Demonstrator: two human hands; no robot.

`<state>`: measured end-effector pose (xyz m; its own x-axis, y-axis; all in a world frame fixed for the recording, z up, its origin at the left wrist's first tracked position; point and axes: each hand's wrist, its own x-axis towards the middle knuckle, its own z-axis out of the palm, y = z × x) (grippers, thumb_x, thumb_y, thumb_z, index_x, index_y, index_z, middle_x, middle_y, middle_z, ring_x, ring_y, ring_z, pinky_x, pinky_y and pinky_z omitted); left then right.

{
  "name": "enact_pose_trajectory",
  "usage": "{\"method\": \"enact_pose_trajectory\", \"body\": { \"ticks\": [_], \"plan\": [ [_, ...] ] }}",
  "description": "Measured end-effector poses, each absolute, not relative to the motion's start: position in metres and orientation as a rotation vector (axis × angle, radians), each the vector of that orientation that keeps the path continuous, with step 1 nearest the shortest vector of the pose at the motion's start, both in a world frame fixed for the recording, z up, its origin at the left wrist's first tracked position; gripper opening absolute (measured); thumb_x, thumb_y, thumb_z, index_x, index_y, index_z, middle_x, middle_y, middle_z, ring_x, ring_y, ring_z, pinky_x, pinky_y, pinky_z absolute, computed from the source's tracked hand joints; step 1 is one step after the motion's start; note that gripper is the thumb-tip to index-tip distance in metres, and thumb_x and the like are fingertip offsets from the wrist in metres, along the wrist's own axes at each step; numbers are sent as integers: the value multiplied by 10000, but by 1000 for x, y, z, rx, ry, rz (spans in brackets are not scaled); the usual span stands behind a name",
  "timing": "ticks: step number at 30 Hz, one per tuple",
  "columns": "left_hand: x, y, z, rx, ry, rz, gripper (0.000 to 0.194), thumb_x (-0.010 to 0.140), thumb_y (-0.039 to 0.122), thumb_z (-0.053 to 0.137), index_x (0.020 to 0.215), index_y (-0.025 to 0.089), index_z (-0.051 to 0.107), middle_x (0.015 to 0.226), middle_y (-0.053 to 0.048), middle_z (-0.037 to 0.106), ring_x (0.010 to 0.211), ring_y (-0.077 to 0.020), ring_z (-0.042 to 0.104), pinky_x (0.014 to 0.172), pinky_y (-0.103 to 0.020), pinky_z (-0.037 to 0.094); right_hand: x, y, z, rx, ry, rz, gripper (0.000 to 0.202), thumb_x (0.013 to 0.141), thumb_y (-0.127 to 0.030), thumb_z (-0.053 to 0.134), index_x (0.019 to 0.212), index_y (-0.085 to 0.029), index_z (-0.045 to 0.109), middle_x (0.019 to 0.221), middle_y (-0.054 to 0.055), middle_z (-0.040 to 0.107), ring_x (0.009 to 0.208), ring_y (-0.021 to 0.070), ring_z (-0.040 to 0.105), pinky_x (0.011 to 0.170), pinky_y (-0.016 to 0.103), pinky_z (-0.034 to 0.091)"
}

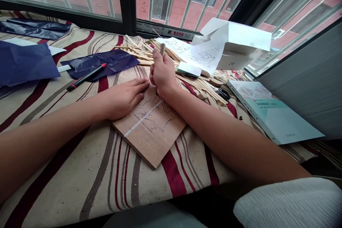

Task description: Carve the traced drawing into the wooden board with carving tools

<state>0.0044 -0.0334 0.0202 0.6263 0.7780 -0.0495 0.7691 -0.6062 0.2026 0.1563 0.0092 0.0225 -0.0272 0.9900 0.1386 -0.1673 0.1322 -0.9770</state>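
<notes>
A brown wooden board [155, 149] lies at an angle on the striped cloth, with a dark line drawing on its face and a pale strip running across it. Flat on its left edge rests my left hand [124, 98], fingers stretched out toward the far corner. My right hand [165, 76] is wrapped round an upright wooden-handled carving tool [162, 49] over the far part of the board. Only the handle's top end shows clearly; its working tip is mostly hidden by my fingers.
Behind the board are thin wooden strips [211, 91], drawn sheets [204, 57] and a white box [236, 55]. A book [278, 112] lies at right. Left are a black-and-red pen [87, 77] and dark blue carbon paper [26, 62]. The window frame [128, 3] bounds the back.
</notes>
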Motion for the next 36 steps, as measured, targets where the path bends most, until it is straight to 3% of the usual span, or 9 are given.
{"method": "enact_pose_trajectory", "body": {
  "ticks": [4, 9, 12, 16, 22, 25, 28, 32, 36],
  "plan": [
    [4, -35, 23, 2636, 1260, 61, 736, 1041, 430, 217, 1673, 80, 357, 1785, -106, 278, 1657, -249, 267, 1366, -422, 200, 162, 7, 27, -951, -888, 1418, 382, 1140, -361, 453, 806, -261, 296, 524, -131, 235, 383, 57, 159, 396, 161, 132],
    [5, -36, 25, 2617, 1289, 7, 762, 1027, 434, 189, 1669, 61, 357, 1786, -108, 272, 1660, -252, 254, 1363, -436, 203, 182, 9, 37, -761, -911, 1746, 504, 1150, -498, 375, 727, -246, 269, 491, -127, 207, 402, 62, 82, 366, 180, 94],
    [4, -36, 24, 2608, 1302, 17, 760, 1027, 437, 184, 1672, 73, 355, 1781, -95, 293, 1653, -248, 273, 1363, -423, 211, 186, 4, 45, -694, -992, 1652, 542, 1135, -575, 349, 714, -234, 342, 503, -104, 263, 406, 69, 172, 376, 179, 172],
    [3, -37, 23, 2644, 1259, 88, 717, 1024, 442, 216, 1596, 95, 474, 1709, -113, 435, 1588, -272, 399, 1344, -426, 270, 181, -8, 50, -579, -1287, 1533, 452, 1116, -498, 486, 761, -219, 512, 585, -59, 391, 498, 87, 357, 451, 177, 347],
    [4, -38, 25, 2664, 1234, 147, 624, 1001, 440, 251, 1356, 122, 653, 1489, -148, 626, 1376, -306, 603, 1249, -443, 419, 179, -9, 40, -453, -1563, 1513, 234, 1100, -416, 543, 959, -250, 628, 718, -31, 434, 585, 115, 417, 490, 208, 413],
    [3, -37, 24, 2663, 1220, 173, 634, 1007, 451, 253, 1368, 113, 651, 1481, -148, 634, 1382, -298, 601, 1252, -424, 414, 178, -9, 40, -368, -1574, 1487, 180, 1105, -288, 530, 958, -227, 614, 693, -51, 388, 577, 104, 352, 478, 203, 369],
    [2, -36, 21, 2668, 1201, 184, 662, 1015, 446, 252, 1456, 99, 602, 1569, -141, 579, 1463, -279, 540, 1300, -403, 348, 177, -11, 45, -465, -1488, 1476, 291, 1105, -226, 515, 815, -213, 521, 606, -85, 306, 508, 78, 225, 421, 192, 232],
    [2, -36, 20, 2654, 1228, 153, 697, 1018, 451, 244, 1536, 92, 542, 1668, -118, 487, 1551, -253, 447, 1336, -377, 275, 176, -11, 50, -647, -1448, 1526, 517, 1077, -365, 607, 671, -235, 313, 529, -108, 255, 456, 52, 138, 383, 187, 164],
    [2, -37, 21, 2666, 1218, 165, 693, 1020, 442, 241, 1539, 99, 545, 1670, -102, 489, 1548, -240, 453, 1334, -362, 276, 176, -9, 50, -647, -1499, 1507, 616, 1016, -491, 688, 613, -237, 298, 502, -106, 233, 440, 47, 160, 376, 191, 177]
  ]
}}
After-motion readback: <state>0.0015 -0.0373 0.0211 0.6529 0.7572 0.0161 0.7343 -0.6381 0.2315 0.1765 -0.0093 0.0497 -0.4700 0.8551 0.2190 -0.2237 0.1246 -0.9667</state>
